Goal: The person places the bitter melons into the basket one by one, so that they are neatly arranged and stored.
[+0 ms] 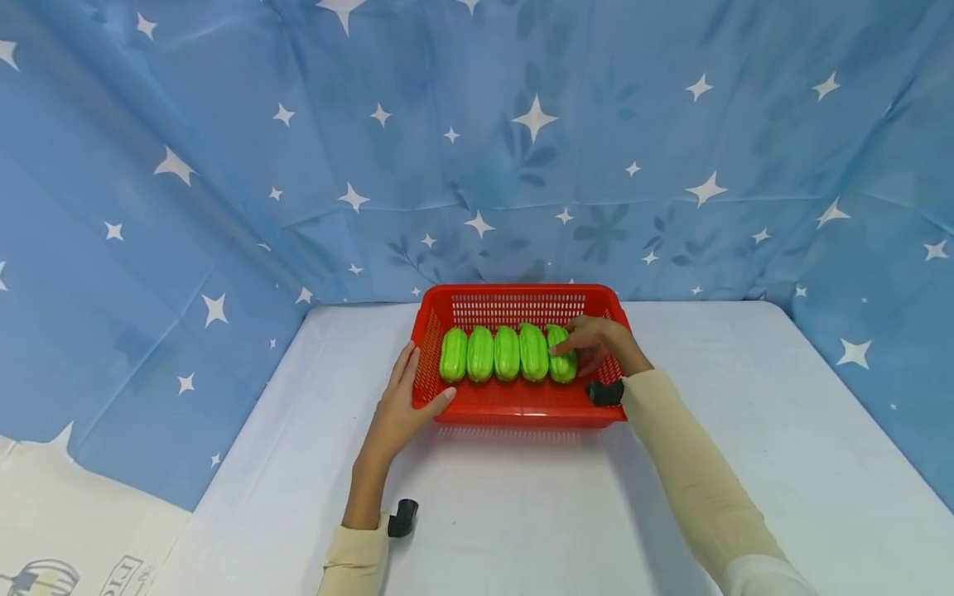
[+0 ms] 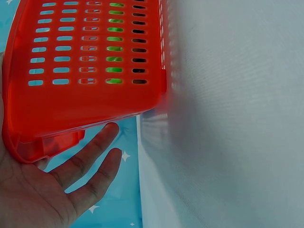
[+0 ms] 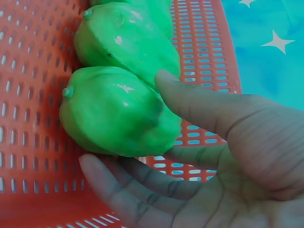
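Several bright green, ridged papaya-like fruits (image 1: 507, 354) lie side by side in a row inside a red plastic basket (image 1: 522, 406). My right hand (image 1: 596, 341) reaches in at the right end and grips the rightmost green papaya (image 3: 114, 114). Its thumb (image 3: 190, 97) is on the side toward the neighbouring papaya (image 3: 126, 40), and the fingers curl along the other side. At the basket's front left corner, my left hand (image 1: 398, 414) rests against the rim, thumb over the front edge. In the left wrist view two of its fingers (image 2: 97, 178) stretch out, apart from the wall.
The basket stands on a white-covered table (image 1: 522, 505), near the back edge. A blue curtain (image 1: 477, 149) with white stars hangs behind and at both sides. Black wrist devices (image 1: 403, 519) show at the cuffs.
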